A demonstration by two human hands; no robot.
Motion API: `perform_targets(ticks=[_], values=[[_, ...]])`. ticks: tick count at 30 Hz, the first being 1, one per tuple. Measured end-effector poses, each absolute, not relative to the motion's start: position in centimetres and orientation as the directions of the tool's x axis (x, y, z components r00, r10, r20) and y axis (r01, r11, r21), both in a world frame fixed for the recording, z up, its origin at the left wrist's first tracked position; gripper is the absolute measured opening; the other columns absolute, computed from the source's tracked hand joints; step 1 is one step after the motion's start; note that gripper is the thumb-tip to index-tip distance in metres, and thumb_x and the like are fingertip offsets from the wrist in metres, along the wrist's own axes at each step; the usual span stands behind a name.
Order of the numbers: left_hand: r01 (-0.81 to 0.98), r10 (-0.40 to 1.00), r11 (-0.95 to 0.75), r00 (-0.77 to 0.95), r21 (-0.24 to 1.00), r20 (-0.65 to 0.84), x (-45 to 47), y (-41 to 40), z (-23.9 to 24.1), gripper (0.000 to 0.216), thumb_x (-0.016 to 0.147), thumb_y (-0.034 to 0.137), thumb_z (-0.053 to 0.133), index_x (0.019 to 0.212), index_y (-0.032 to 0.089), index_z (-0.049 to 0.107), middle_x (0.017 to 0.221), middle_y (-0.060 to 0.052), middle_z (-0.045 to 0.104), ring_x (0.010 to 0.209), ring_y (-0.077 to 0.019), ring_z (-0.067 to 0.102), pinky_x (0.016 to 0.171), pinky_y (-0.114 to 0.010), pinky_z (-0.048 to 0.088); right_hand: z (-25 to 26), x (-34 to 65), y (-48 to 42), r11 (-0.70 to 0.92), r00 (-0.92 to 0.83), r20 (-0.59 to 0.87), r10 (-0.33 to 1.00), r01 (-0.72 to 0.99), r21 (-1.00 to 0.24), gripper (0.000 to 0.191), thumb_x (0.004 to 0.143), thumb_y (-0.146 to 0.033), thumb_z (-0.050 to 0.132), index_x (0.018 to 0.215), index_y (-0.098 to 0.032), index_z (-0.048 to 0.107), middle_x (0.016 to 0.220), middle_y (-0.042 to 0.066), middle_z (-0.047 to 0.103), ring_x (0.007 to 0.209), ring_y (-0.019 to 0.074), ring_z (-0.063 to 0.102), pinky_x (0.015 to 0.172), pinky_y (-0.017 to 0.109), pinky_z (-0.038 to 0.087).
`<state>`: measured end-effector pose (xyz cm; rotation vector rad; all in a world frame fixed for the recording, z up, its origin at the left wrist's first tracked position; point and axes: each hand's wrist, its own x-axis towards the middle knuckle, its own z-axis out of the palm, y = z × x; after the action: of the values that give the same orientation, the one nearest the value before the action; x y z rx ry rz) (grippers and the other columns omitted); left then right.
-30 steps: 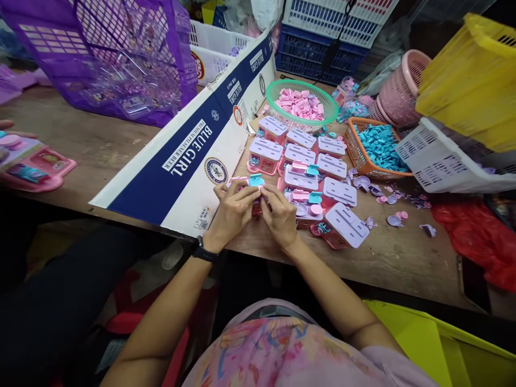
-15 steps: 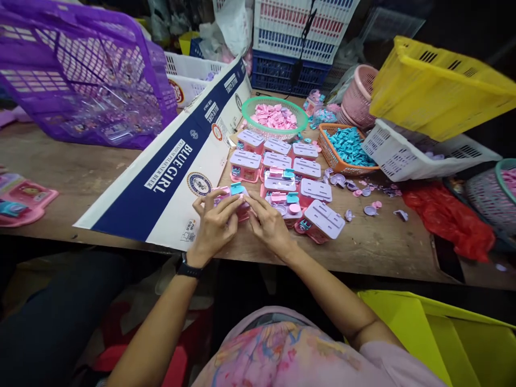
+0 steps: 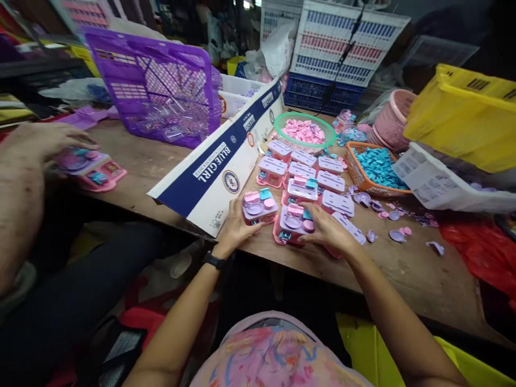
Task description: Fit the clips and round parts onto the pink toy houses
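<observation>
My left hand (image 3: 238, 227) grips a small pink and purple toy kitchen (image 3: 255, 208), thumb along its front and fingers at its left side. On top are pink and teal pieces and a round purple dish. Just to the right, my right hand (image 3: 328, 230) is closed around the right side of a second toy kitchen (image 3: 291, 223) with similar pieces. Its fingers partly cover the teal piece. Behind them stands another toy kitchen (image 3: 302, 188) with pink and teal pieces. Several toy bodies with slotted purple tops (image 3: 337, 202) stand close around it.
A long cardboard strip (image 3: 220, 166) stands to the left. At the back are a green basket (image 3: 332, 134) of pink pieces and an orange basket (image 3: 365, 187) of teal pieces. Loose purple parts (image 3: 397, 235) lie right. Another person's hand (image 3: 44, 142) touches a toy kitchen (image 3: 107, 174) far left.
My hands have moved apart, from both working on one toy kitchen to each being on a separate one. The view has turned left, and another person's hand has come into sight.
</observation>
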<state>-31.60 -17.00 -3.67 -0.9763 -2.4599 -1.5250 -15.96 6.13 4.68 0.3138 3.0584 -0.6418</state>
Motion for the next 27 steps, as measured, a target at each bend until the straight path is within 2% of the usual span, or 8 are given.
perform_targets(ticks=[4,9,12,14,18,20,23,27], values=[[0.569,0.381,0.322,-0.809,0.757,0.447,-29.4,-19.1,-1.0,0.089,0.067,0.027,0.090,0.142,0.022,0.043,0.128,-0.012,0.056,0.124,-0.0307,0.058,0.110,-0.049,0.052,5.5,-14.7,6.0,0.899,-0.983,0.000,0.186,0.170,-0.405,0.060,0.073,-0.047,0.081,0.126,-0.031,0.059,0.127,0.011,0.069,0.114,0.0349,0.068,0.088,0.047,0.057],[0.608,0.208,0.292,-0.794,0.738,0.571,-28.6,-24.7,6.2,0.083,0.072,0.034,0.088,0.142,0.027,0.043,0.137,-0.010,0.055,0.125,-0.0279,0.060,0.105,-0.043,0.056,10.7,-17.1,7.1,0.903,-0.947,0.229,0.227,0.116,-0.413,0.061,0.064,-0.065,0.083,0.116,-0.041,0.061,0.097,0.011,0.073,0.081,0.0340,0.071,0.065,0.047,0.053],[0.618,0.004,0.338,-0.755,0.710,0.655,-31.3,-29.1,10.2,0.094,0.071,0.039,0.090,0.147,0.027,0.037,0.141,-0.013,0.053,0.124,-0.0290,0.061,0.103,-0.043,0.057,15.8,-22.8,4.5,0.920,-0.879,0.428,0.213,0.032,-0.391,0.064,0.061,-0.067,0.087,0.113,-0.037,0.064,0.088,0.010,0.071,0.074,0.0299,0.068,0.062,0.045,0.050],[0.591,-0.151,0.443,-0.693,0.675,0.705,-34.8,-31.7,11.6,0.098,0.068,0.039,0.092,0.148,0.024,0.037,0.145,-0.015,0.051,0.130,-0.0326,0.056,0.109,-0.048,0.053,18.7,-28.8,1.7,0.910,-0.831,0.535,0.154,-0.091,-0.404,0.063,0.064,-0.059,0.088,0.115,-0.030,0.064,0.089,0.008,0.070,0.076,0.0269,0.067,0.065,0.043,0.050],[0.391,-0.337,0.635,-0.636,0.667,0.694,-43.2,-35.2,9.2,0.095,0.061,0.034,0.093,0.140,0.015,0.045,0.139,-0.018,0.052,0.137,-0.0405,0.047,0.120,-0.059,0.037,20.6,-43.3,-4.5,0.857,-0.758,0.652,-0.001,-0.337,-0.390,0.065,0.068,-0.044,0.088,0.119,-0.018,0.058,0.093,0.006,0.067,0.085,0.0263,0.066,0.074,0.044,0.055],[0.285,-0.356,0.626,-0.724,0.726,0.591,-46.3,-36.2,6.2,0.093,0.056,0.030,0.092,0.136,0.016,0.047,0.132,-0.017,0.055,0.132,-0.0402,0.050,0.117,-0.059,0.040,19.3,-49.5,-7.7,0.869,-0.808,0.589,-0.016,-0.303,-0.391,0.065,0.070,-0.038,0.086,0.123,-0.014,0.055,0.099,0.009,0.066,0.094,0.0291,0.067,0.080,0.045,0.056],[0.190,-0.331,0.597,-0.827,0.780,0.455,-48.4,-37.4,1.5,0.090,0.055,0.030,0.090,0.134,0.018,0.048,0.127,-0.013,0.055,0.131,-0.0373,0.052,0.115,-0.055,0.043,16.1,-55.2,-12.1,0.928,-0.934,0.358,0.009,-0.126,-0.351,0.078,0.064,-0.030,0.092,0.128,-0.011,0.052,0.113,0.017,0.066,0.105,0.0351,0.067,0.086,0.048,0.056],[0.162,-0.297,0.583,-0.870,0.796,0.395,-48.4,-39.1,-2.4,0.091,0.056,0.030,0.087,0.137,0.021,0.047,0.127,-0.011,0.053,0.130,-0.0345,0.055,0.116,-0.051,0.043,12.6,-57.9,-16.0,0.946,-0.997,0.074,-0.012,-0.035,-0.322,0.080,0.061,-0.032,0.095,0.125,-0.012,0.052,0.127,0.021,0.063,0.119,0.0359,0.064,0.094,0.043,0.054]])
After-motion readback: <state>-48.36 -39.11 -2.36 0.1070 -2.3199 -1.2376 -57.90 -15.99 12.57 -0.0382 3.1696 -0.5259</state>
